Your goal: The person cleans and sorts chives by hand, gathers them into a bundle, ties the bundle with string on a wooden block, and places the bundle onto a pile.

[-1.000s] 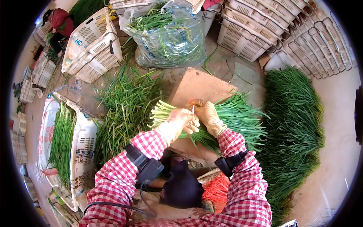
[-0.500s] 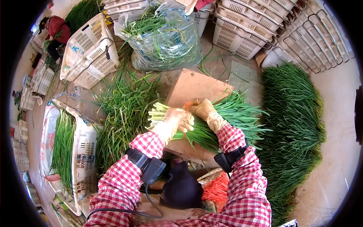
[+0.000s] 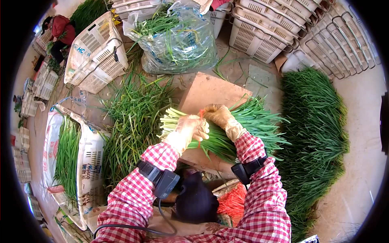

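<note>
A bunch of garlic chives (image 3: 259, 121) lies across a brown board (image 3: 210, 91), pale stem ends to the left and green leaves to the right. A thin red tie (image 3: 201, 113) goes round the bunch near its middle. Above the stems, my gloved left hand (image 3: 189, 128) is closed with its fingertips at the tie. My gloved right hand (image 3: 223, 117) pinches the tie from the other side, its fingers bent over the leaves. The fingertips meet closely, so the tie's ends are partly hidden.
A long pile of chives (image 3: 314, 150) stands to the right. Loose leaves (image 3: 137, 105) cover the floor at left, beside a crate of chives (image 3: 87, 174). A plastic bag (image 3: 178, 52) and stacked crates (image 3: 259, 36) are behind. Red ties (image 3: 233, 202) lie near my lap.
Both hands stay at the tie, almost unmoved. The view has shifted very slightly, and the bunch lies as before.
</note>
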`<control>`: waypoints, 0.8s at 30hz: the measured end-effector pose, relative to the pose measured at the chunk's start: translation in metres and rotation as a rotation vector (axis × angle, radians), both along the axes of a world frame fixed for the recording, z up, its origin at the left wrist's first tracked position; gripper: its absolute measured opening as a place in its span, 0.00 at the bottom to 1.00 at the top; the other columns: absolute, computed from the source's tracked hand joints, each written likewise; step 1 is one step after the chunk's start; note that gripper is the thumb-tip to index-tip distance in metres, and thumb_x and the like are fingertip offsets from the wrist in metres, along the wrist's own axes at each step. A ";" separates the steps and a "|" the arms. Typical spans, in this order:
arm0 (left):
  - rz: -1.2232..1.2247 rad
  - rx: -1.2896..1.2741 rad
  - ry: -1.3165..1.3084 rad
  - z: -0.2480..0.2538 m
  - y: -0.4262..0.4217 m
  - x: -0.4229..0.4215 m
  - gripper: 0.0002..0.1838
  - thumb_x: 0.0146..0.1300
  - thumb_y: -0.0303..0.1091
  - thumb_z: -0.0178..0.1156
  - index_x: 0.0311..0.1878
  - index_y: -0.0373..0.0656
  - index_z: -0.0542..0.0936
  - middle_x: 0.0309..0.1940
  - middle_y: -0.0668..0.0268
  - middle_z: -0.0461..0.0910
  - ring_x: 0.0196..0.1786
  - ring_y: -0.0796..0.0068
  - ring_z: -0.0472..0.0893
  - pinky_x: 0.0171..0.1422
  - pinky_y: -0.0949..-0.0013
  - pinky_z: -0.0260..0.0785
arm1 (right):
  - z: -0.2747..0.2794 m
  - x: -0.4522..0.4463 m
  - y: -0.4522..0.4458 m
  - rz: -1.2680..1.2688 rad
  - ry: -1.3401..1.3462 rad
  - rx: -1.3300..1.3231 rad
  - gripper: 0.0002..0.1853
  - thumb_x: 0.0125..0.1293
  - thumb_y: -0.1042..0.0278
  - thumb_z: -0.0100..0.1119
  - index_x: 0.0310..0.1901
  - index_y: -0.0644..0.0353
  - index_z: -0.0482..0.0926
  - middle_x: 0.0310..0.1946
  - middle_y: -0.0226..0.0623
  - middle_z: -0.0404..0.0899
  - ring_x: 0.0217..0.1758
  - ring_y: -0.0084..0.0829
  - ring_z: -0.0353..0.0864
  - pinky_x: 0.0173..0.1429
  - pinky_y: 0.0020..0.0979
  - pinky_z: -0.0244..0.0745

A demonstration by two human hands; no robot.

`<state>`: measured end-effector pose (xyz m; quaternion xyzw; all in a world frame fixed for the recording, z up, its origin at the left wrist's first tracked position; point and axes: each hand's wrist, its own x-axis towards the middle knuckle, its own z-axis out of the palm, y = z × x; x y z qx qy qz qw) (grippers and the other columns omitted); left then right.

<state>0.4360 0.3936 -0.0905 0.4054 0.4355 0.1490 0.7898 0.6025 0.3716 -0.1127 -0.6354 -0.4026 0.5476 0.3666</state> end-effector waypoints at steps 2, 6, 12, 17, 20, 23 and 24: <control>-0.010 -0.010 -0.009 -0.001 0.000 -0.001 0.14 0.63 0.40 0.56 0.36 0.36 0.79 0.24 0.62 0.80 0.22 0.74 0.81 0.21 0.79 0.70 | 0.003 0.001 -0.003 0.025 0.054 0.005 0.05 0.57 0.76 0.62 0.35 0.62 0.83 0.30 0.29 0.83 0.33 0.18 0.76 0.41 0.22 0.73; -0.046 -0.012 -0.005 -0.004 0.004 0.000 0.14 0.63 0.40 0.57 0.36 0.35 0.79 0.24 0.62 0.80 0.22 0.74 0.81 0.21 0.79 0.70 | 0.003 0.002 -0.005 0.055 0.095 0.021 0.07 0.56 0.80 0.59 0.37 0.63 0.83 0.32 0.29 0.82 0.34 0.19 0.77 0.43 0.23 0.73; -0.026 0.017 0.018 -0.001 0.002 0.003 0.13 0.63 0.38 0.57 0.35 0.35 0.79 0.24 0.62 0.80 0.21 0.73 0.80 0.20 0.79 0.70 | 0.006 0.011 -0.010 0.180 0.158 0.103 0.11 0.60 0.78 0.58 0.44 0.65 0.81 0.40 0.33 0.83 0.40 0.21 0.78 0.48 0.25 0.73; 0.000 0.047 0.019 0.002 -0.003 0.003 0.13 0.63 0.37 0.57 0.34 0.34 0.78 0.23 0.61 0.80 0.21 0.72 0.80 0.20 0.78 0.71 | 0.019 0.003 -0.019 0.120 0.052 0.072 0.11 0.63 0.71 0.58 0.46 0.65 0.82 0.40 0.35 0.84 0.41 0.21 0.78 0.48 0.24 0.73; 0.010 0.047 -0.002 0.000 -0.007 0.002 0.12 0.63 0.35 0.56 0.37 0.33 0.77 0.24 0.60 0.80 0.21 0.71 0.81 0.21 0.78 0.72 | 0.017 -0.010 -0.024 -0.052 0.070 0.073 0.09 0.63 0.70 0.60 0.41 0.65 0.83 0.33 0.33 0.84 0.34 0.19 0.78 0.40 0.23 0.74; 0.071 0.204 -0.144 0.013 -0.006 -0.003 0.11 0.64 0.33 0.56 0.44 0.34 0.74 0.30 0.60 0.80 0.27 0.70 0.81 0.27 0.76 0.74 | 0.021 -0.015 -0.028 -0.153 0.087 0.098 0.07 0.62 0.72 0.61 0.36 0.66 0.82 0.31 0.33 0.84 0.31 0.19 0.78 0.37 0.22 0.73; 0.121 0.352 -0.264 0.017 -0.001 -0.007 0.13 0.64 0.33 0.57 0.48 0.35 0.73 0.33 0.59 0.80 0.30 0.70 0.82 0.31 0.75 0.75 | 0.022 -0.015 -0.031 -0.170 0.106 0.106 0.06 0.62 0.72 0.61 0.36 0.66 0.82 0.31 0.33 0.84 0.32 0.20 0.78 0.38 0.22 0.73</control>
